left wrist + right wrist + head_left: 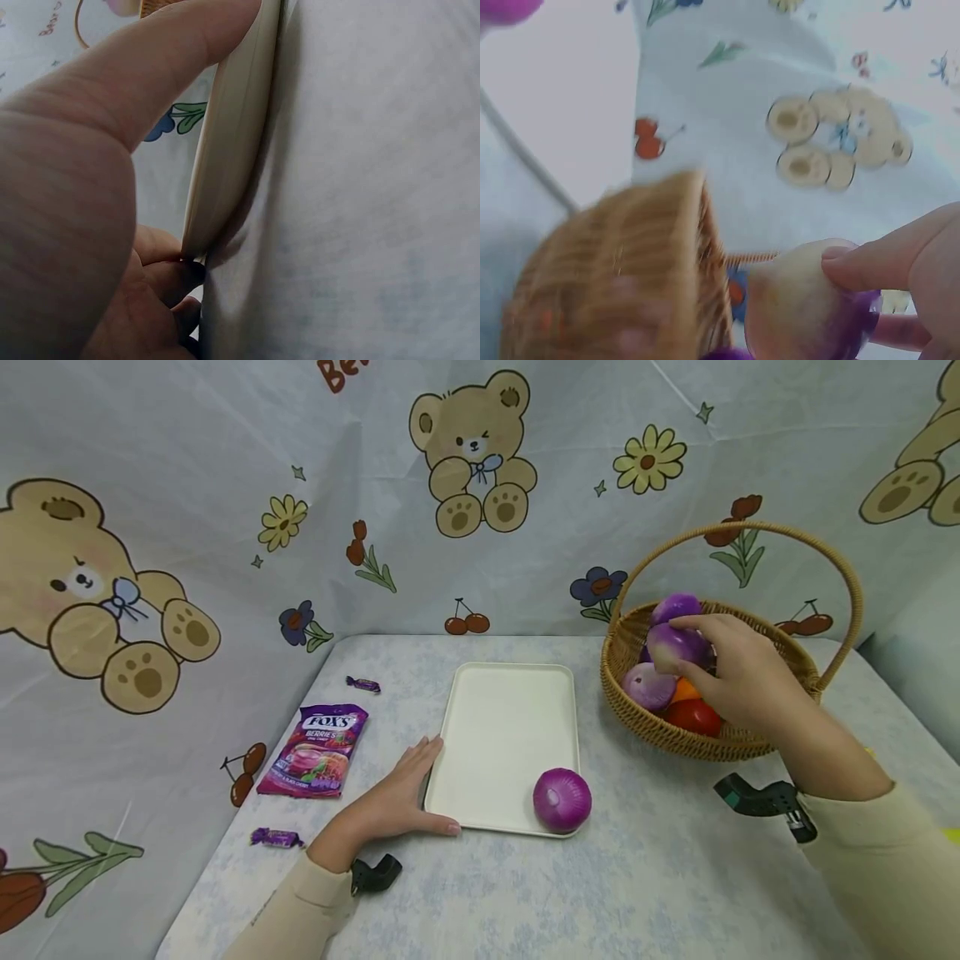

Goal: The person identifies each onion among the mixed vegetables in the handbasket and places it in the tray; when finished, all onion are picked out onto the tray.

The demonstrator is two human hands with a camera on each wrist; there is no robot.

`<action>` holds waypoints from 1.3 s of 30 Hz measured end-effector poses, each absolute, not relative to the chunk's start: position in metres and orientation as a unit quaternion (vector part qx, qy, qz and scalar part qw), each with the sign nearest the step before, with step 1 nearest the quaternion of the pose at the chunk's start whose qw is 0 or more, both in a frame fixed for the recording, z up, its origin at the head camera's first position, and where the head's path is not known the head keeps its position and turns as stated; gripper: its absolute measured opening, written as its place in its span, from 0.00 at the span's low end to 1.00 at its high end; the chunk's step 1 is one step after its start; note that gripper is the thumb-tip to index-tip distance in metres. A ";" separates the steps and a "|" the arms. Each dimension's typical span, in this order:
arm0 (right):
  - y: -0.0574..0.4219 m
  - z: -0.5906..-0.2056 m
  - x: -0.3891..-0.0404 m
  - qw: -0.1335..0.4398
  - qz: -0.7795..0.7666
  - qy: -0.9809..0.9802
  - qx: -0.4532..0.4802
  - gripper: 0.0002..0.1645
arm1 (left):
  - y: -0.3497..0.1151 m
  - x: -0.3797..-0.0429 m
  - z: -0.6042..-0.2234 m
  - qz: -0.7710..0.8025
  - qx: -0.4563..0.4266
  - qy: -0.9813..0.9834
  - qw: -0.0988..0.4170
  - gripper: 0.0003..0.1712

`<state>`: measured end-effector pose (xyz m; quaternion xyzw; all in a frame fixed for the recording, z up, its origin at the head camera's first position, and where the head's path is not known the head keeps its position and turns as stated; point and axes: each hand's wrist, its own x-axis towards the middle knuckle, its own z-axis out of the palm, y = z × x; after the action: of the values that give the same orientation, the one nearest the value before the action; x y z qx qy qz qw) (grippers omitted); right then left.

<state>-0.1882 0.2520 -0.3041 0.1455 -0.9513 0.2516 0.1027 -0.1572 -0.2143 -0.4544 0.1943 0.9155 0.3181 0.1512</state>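
On our mottled tabletop we have one basket at two o'clock, our right hand pinching one purple-white vegetable over it; our left hand, spread, touches one tray, one onion at its five o'clock

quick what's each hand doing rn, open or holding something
Left hand: open, touching the tray at its near left corner.
Right hand: closed on a purple-and-white vegetable, pinched between thumb and fingers.
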 end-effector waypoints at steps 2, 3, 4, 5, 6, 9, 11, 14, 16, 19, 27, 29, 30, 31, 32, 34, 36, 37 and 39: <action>0.242 -0.299 -0.182 0.111 0.261 -0.946 0.157 0.35 | -0.215 -0.157 -0.454 0.318 0.195 0.916 0.150 0.83; 0.237 -0.297 -0.180 0.118 0.262 -0.943 0.165 0.35 | -0.215 -0.157 -0.454 0.318 0.196 0.915 0.149 0.83; 0.232 -0.296 -0.177 0.128 0.263 -0.940 0.176 0.35 | -0.215 -0.157 -0.454 0.319 0.195 0.915 0.150 0.83; 0.227 -0.295 -0.174 0.137 0.264 -0.936 0.186 0.34 | -0.215 -0.157 -0.453 0.320 0.195 0.915 0.151 0.83; 0.222 -0.295 -0.172 0.146 0.264 -0.932 0.199 0.34 | -0.214 -0.157 -0.453 0.321 0.196 0.914 0.151 0.83; 0.208 -0.296 -0.166 0.172 0.273 -0.915 0.243 0.33 | -0.215 -0.156 -0.453 0.324 0.196 0.913 0.151 0.83; 0.199 -0.300 -0.163 0.188 0.282 -0.900 0.273 0.32 | -0.215 -0.156 -0.453 0.324 0.196 0.913 0.151 0.83; 0.187 -0.307 -0.160 0.205 0.289 -0.882 0.312 0.32 | -0.215 -0.156 -0.454 0.323 0.196 0.914 0.150 0.83; 0.179 -0.313 -0.160 0.207 0.291 -0.875 0.328 0.32 | -0.215 -0.156 -0.454 0.323 0.196 0.914 0.149 0.83; 0.168 -0.324 -0.158 0.188 0.301 -0.872 0.338 0.31 | -0.215 -0.157 -0.455 0.323 0.194 0.914 0.150 0.84; 0.147 -0.360 -0.157 0.103 0.332 -0.882 0.318 0.30 | -0.214 -0.158 -0.455 0.322 0.195 0.914 0.151 0.84; 0.145 -0.368 -0.158 0.093 0.338 -0.882 0.316 0.29 | -0.213 -0.158 -0.455 0.321 0.196 0.914 0.153 0.84; 0.144 -0.373 -0.159 0.089 0.341 -0.882 0.314 0.29 | -0.213 -0.158 -0.455 0.321 0.197 0.914 0.153 0.84; 0.144 -0.376 -0.160 0.084 0.343 -0.882 0.311 0.28 | -0.213 -0.157 -0.455 0.320 0.197 0.914 0.154 0.84; 0.143 -0.380 -0.161 0.079 0.344 -0.883 0.309 0.28 | -0.213 -0.157 -0.455 0.319 0.198 0.914 0.154 0.84; 0.142 -0.385 -0.163 0.067 0.345 -0.886 0.303 0.28 | -0.213 -0.157 -0.454 0.318 0.198 0.914 0.154 0.84; 0.142 -0.390 -0.166 0.054 0.343 -0.890 0.297 0.28 | -0.214 -0.156 -0.454 0.317 0.197 0.915 0.153 0.84; 0.142 -0.392 -0.167 0.048 0.341 -0.892 0.294 0.28 | -0.214 -0.156 -0.454 0.317 0.197 0.915 0.152 0.84; 0.141 -0.395 -0.168 0.041 0.335 -0.895 0.291 0.27 | -0.214 -0.157 -0.453 0.316 0.198 0.915 0.152 0.84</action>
<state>-0.1680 0.1415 -0.3949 0.2905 -0.8952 0.3353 0.0414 -0.1566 -0.2142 -0.4534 0.1983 0.9151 0.3165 0.1523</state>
